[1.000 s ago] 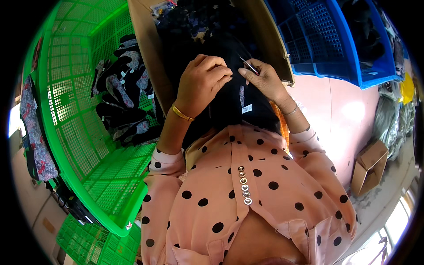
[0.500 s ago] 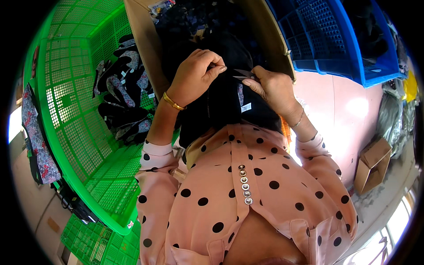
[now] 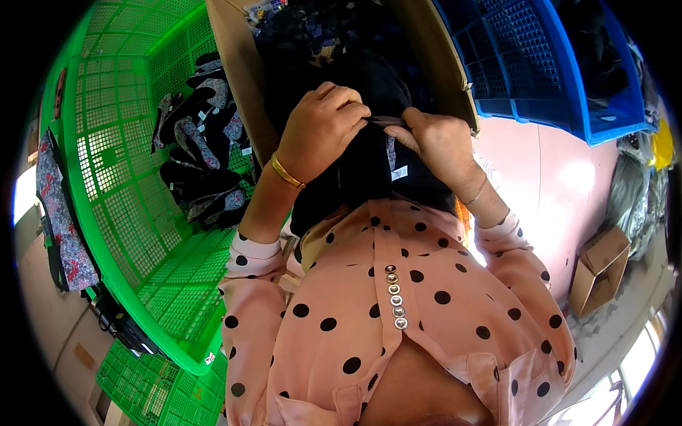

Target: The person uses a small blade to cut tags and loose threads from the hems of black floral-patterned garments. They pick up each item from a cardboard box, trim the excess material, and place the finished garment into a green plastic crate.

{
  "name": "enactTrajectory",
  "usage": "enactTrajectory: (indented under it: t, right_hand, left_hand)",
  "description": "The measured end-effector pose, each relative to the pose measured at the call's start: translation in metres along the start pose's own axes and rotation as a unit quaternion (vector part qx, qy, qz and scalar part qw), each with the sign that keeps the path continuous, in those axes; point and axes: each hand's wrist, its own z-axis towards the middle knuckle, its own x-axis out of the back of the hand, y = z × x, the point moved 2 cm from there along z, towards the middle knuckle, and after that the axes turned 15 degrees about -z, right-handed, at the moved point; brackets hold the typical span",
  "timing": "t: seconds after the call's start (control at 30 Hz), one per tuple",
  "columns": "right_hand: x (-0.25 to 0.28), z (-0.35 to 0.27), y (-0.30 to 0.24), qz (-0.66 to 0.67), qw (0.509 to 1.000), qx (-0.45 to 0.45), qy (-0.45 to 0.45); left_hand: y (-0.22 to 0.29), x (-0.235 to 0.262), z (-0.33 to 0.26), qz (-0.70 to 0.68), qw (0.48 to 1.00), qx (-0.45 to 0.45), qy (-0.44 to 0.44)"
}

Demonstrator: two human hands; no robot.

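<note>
My right hand is closed around a pair of small thread snips, its blades toward my left fingertips. The fingers of my left hand are pinched together just by the blade tips; whatever lies between them is too dark and small to make out. Below both hands, black cloth covers my lap. A narrow floral strip and a white label show on that cloth.
An open cardboard box with dark scraps stands ahead. On the left, a green plastic crate holds several black and floral pieces. A blue crate is at the upper right, and a small cardboard box lies farther right.
My left hand has moved slightly right and down, closing the gap to the snips. The blades, visibly apart before, now look closer together near my left fingertips.
</note>
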Motion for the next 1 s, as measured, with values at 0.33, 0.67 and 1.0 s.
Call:
enactTrajectory:
  t: [0.33,0.67,1.0]
  right_hand:
    - [-0.003,0.002,-0.006,-0.018,1.0,-0.001,0.014]
    - [-0.041,0.005,0.015,0.459,0.853,-0.241,-0.06]
    - [-0.06,0.015,0.001,0.466,0.856,-0.21,-0.072]
  left_hand:
    - [-0.004,-0.004,-0.008,-0.04,0.997,0.009,0.059]
    - [-0.001,-0.001,-0.011,-0.072,0.987,0.083,0.12]
    - [-0.005,-0.025,-0.008,0.104,0.989,0.073,0.073]
